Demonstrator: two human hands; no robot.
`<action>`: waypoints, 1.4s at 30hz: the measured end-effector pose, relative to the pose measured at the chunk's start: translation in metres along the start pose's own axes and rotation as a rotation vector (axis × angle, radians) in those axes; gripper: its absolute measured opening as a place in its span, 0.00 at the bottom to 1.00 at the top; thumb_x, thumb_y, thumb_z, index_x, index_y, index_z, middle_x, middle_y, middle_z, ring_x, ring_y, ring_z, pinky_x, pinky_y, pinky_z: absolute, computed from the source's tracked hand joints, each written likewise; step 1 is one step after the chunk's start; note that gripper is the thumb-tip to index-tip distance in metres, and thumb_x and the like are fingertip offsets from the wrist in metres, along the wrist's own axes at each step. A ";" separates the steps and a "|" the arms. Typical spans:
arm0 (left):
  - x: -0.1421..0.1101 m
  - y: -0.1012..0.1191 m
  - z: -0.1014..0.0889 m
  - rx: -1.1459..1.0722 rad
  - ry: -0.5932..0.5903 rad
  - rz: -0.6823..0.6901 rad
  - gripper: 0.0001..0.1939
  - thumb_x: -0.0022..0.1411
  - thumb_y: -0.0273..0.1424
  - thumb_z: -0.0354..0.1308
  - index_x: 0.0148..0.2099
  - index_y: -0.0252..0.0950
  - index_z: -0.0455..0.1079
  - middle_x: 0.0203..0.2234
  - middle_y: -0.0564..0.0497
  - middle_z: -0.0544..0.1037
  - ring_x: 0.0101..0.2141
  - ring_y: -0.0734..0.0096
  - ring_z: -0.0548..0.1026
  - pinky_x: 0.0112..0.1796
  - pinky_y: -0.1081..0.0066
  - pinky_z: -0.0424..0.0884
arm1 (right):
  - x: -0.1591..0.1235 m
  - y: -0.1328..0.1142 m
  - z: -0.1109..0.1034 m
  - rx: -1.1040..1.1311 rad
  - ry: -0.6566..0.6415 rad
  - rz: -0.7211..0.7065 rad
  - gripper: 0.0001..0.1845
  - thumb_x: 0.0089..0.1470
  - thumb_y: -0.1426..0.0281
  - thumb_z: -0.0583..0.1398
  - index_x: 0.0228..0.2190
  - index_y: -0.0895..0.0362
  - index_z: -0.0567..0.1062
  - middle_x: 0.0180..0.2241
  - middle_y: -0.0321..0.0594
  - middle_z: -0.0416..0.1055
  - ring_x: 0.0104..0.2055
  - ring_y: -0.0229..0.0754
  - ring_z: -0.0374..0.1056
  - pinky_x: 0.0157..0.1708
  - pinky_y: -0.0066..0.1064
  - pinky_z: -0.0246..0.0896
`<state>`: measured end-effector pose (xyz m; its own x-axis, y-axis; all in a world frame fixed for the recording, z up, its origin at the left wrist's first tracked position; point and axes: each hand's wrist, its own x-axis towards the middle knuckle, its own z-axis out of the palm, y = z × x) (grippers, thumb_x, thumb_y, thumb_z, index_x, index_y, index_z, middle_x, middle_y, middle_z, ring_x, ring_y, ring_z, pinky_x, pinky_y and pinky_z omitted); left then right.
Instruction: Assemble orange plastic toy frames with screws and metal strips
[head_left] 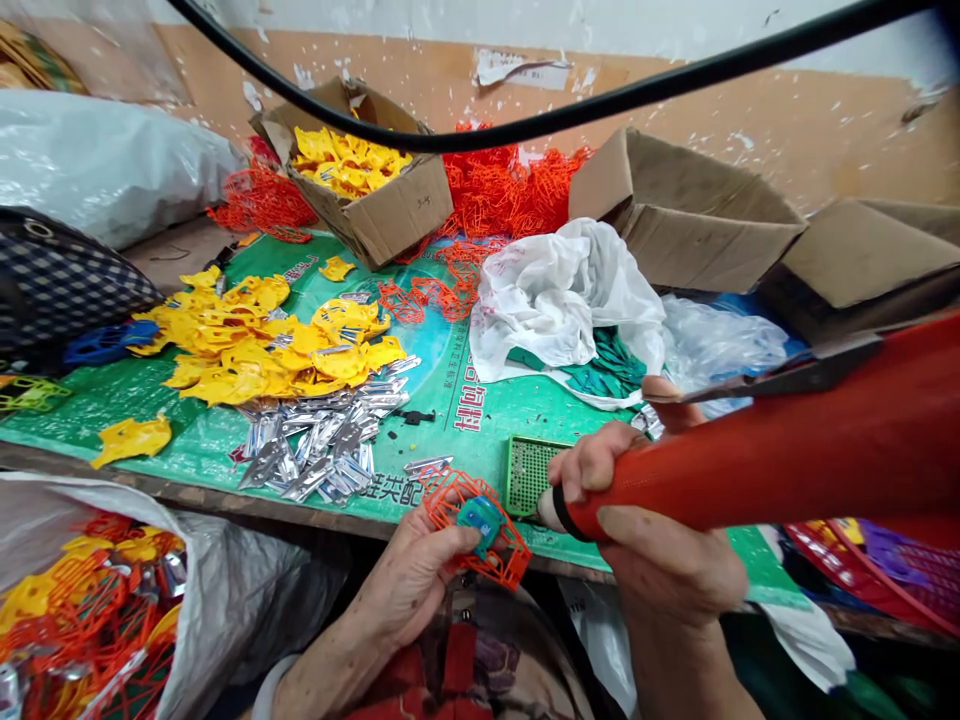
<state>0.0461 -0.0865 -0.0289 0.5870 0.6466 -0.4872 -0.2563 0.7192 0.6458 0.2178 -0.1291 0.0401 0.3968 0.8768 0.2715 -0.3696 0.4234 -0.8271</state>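
**Looks like picking-up time**

Your left hand (pixel 420 568) has an open orange plastic frame (pixel 514 565) with a blue-green plastic block (pixel 478 520) in it, at the near edge of the green-covered counter (pixel 484 450). Its fingers pinch them, thumb in front. The fingers of your right hand (pixel 671 565) wrap around a long, round red tool (pixel 720 465). The tool's pale tip (pixel 549 510) is by a small green plastic tray (pixel 511 470) with little holes; I can't tell if they touch. You seem to be getting something small from there. Next likely calls for a steady frame and the tip brought to the block.
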 end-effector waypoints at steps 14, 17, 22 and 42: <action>-0.002 0.002 0.003 -0.010 -0.018 -0.016 0.11 0.51 0.25 0.66 0.39 0.33 0.75 0.29 0.50 0.79 0.29 0.71 0.77 0.36 0.71 0.74 | -0.004 0.007 0.012 -0.002 -0.027 -0.025 0.25 0.47 0.70 0.70 0.46 0.40 0.72 0.27 0.30 0.70 0.28 0.36 0.68 0.34 0.33 0.68; -0.002 0.003 0.005 -0.014 -0.020 -0.020 0.11 0.51 0.25 0.67 0.39 0.33 0.75 0.29 0.50 0.79 0.29 0.71 0.76 0.36 0.71 0.74 | -0.005 0.009 0.011 -0.017 -0.038 -0.024 0.25 0.48 0.69 0.70 0.47 0.40 0.71 0.28 0.30 0.70 0.29 0.37 0.68 0.35 0.34 0.68; -0.002 0.005 0.007 -0.008 -0.024 -0.017 0.10 0.50 0.26 0.67 0.37 0.33 0.76 0.28 0.51 0.79 0.29 0.72 0.75 0.35 0.73 0.73 | -0.006 0.012 0.011 -0.041 -0.029 -0.018 0.30 0.48 0.69 0.69 0.51 0.40 0.68 0.28 0.30 0.70 0.28 0.38 0.68 0.33 0.35 0.68; -0.003 -0.005 0.006 0.021 0.040 0.030 0.15 0.46 0.24 0.67 0.40 0.36 0.76 0.27 0.53 0.76 0.27 0.71 0.73 0.33 0.71 0.71 | -0.013 0.022 0.007 -0.069 -0.066 -0.042 0.29 0.48 0.71 0.67 0.50 0.43 0.67 0.27 0.30 0.67 0.26 0.38 0.67 0.30 0.35 0.67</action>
<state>0.0507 -0.0941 -0.0271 0.5481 0.6776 -0.4903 -0.2571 0.6943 0.6722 0.1988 -0.1301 0.0217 0.3535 0.8729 0.3363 -0.2941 0.4450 -0.8459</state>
